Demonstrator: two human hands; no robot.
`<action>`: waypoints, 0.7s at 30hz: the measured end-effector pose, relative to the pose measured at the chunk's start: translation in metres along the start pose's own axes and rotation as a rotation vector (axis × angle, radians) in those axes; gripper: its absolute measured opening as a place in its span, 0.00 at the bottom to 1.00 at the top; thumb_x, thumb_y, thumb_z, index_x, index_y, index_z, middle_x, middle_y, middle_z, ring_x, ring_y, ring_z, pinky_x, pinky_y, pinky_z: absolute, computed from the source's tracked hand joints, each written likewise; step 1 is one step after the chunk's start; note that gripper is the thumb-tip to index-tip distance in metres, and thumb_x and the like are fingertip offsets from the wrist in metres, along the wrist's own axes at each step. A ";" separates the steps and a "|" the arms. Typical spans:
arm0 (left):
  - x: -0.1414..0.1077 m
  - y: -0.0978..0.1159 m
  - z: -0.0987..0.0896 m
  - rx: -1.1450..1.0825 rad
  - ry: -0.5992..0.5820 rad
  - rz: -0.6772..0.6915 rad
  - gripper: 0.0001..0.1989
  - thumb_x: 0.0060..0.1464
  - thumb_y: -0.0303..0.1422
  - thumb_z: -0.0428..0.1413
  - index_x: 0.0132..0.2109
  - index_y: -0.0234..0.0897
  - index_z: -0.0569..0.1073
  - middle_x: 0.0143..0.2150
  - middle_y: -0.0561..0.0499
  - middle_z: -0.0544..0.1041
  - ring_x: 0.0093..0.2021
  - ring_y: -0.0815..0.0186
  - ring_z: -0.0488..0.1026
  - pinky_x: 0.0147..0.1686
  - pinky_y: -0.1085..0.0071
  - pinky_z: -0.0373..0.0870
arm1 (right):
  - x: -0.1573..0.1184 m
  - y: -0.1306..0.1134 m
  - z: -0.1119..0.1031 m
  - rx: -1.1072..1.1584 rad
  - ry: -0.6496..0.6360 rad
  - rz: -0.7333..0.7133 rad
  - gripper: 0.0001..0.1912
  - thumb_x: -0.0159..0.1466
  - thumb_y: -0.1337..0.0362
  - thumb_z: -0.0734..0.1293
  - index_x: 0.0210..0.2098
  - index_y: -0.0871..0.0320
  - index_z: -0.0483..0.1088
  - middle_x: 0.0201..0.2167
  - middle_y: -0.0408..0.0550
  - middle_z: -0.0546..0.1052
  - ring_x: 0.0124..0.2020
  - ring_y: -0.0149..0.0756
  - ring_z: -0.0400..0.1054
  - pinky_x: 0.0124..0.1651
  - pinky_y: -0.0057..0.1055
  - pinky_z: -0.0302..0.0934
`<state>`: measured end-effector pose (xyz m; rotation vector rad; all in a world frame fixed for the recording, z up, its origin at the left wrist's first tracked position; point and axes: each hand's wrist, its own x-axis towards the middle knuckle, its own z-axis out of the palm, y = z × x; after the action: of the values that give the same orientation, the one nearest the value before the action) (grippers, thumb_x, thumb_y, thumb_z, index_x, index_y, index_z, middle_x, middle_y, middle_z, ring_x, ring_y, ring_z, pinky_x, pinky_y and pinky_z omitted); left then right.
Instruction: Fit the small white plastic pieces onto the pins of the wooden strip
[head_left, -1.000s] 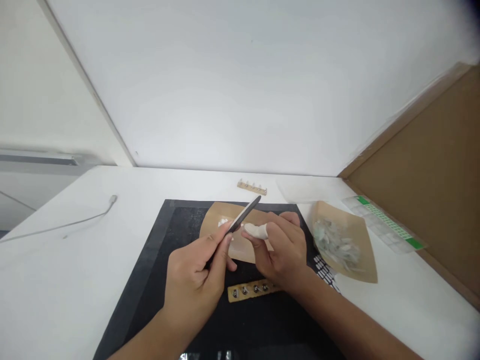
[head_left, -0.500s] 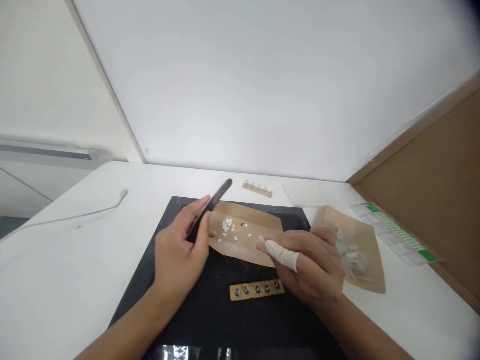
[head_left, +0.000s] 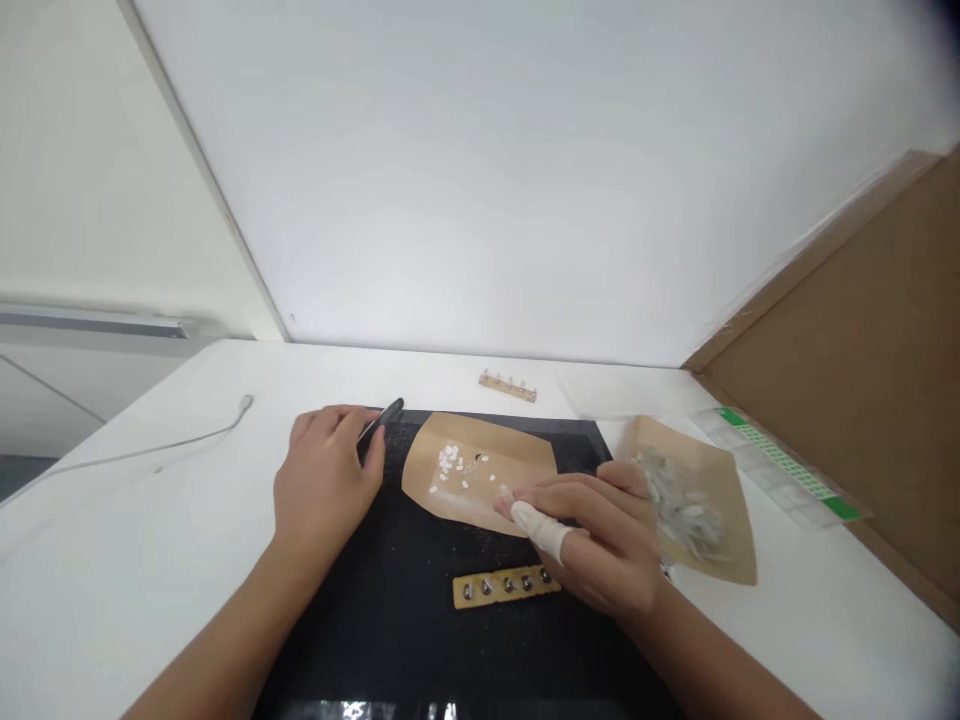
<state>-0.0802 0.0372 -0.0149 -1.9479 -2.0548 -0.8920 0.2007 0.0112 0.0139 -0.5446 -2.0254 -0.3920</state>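
My left hand (head_left: 330,475) is closed around a slim black tool (head_left: 384,418) with a rounded end, which looks like tweezers. It rests at the left rear of a black mat (head_left: 405,640). My right hand (head_left: 592,535) pinches a small translucent piece (head_left: 505,493) at its fingertips. A white finger cot (head_left: 541,530) covers one of its fingers. Below those fingertips lies a brown paper sheet (head_left: 517,450) with several small white oval pieces (head_left: 448,458). A yellowish strip (head_left: 491,590) with several round metal parts lies nearer me, its right end close beneath my right hand.
A similar strip (head_left: 508,386) stands on the white table (head_left: 180,560) behind the mat. To the right are a brown sheet with translucent pieces (head_left: 686,510) and a clear compartment box (head_left: 784,470) with green edging. A cable (head_left: 187,440) lies left; a brown panel (head_left: 855,330) borders the right.
My left hand has moved left and away from the brown sheet, lowering the black tool. My right hand has shifted slightly left, still pinching. The whole view has shifted a little.
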 end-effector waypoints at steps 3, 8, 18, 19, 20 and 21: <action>0.001 0.004 -0.002 -0.115 0.193 0.153 0.10 0.66 0.35 0.57 0.44 0.37 0.82 0.47 0.41 0.81 0.51 0.48 0.73 0.51 0.54 0.72 | -0.003 0.000 0.003 0.025 0.007 0.031 0.06 0.66 0.74 0.75 0.36 0.58 0.77 0.34 0.41 0.84 0.31 0.29 0.79 0.33 0.36 0.50; -0.011 0.030 -0.012 -0.700 -0.065 0.240 0.09 0.68 0.34 0.57 0.43 0.39 0.82 0.40 0.47 0.80 0.40 0.62 0.75 0.41 0.65 0.73 | -0.004 -0.001 0.008 0.025 -0.029 0.017 0.07 0.66 0.74 0.74 0.34 0.58 0.75 0.33 0.41 0.84 0.28 0.29 0.77 0.33 0.37 0.50; -0.036 0.057 -0.011 -1.223 -0.501 -0.006 0.10 0.64 0.40 0.62 0.46 0.41 0.85 0.44 0.46 0.81 0.38 0.66 0.79 0.28 0.78 0.75 | -0.011 -0.002 0.010 0.032 -0.076 0.019 0.08 0.67 0.76 0.70 0.34 0.58 0.74 0.36 0.44 0.85 0.30 0.31 0.76 0.34 0.38 0.49; -0.035 0.056 -0.011 -1.243 -0.531 -0.040 0.11 0.64 0.41 0.63 0.45 0.40 0.85 0.45 0.46 0.80 0.31 0.70 0.77 0.22 0.80 0.71 | -0.010 -0.003 0.010 0.029 -0.083 0.017 0.08 0.67 0.75 0.71 0.34 0.58 0.74 0.36 0.44 0.85 0.30 0.30 0.76 0.34 0.38 0.49; -0.035 0.056 -0.012 -1.263 -0.566 -0.082 0.12 0.63 0.42 0.63 0.45 0.39 0.84 0.45 0.46 0.80 0.24 0.75 0.73 0.16 0.82 0.66 | -0.009 -0.003 0.009 0.027 -0.089 0.015 0.08 0.68 0.75 0.71 0.33 0.58 0.73 0.36 0.43 0.85 0.30 0.30 0.76 0.34 0.38 0.49; -0.035 0.056 -0.012 -1.283 -0.605 -0.124 0.13 0.62 0.43 0.64 0.45 0.38 0.84 0.44 0.46 0.80 0.19 0.79 0.67 0.12 0.83 0.62 | -0.009 -0.004 0.009 0.025 -0.094 0.013 0.08 0.68 0.74 0.71 0.33 0.58 0.73 0.36 0.43 0.85 0.30 0.30 0.76 0.34 0.38 0.49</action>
<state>-0.0256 -0.0007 -0.0058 -2.9519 -2.0396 -2.2839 0.1957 0.0108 0.0015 -0.5700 -2.1126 -0.3378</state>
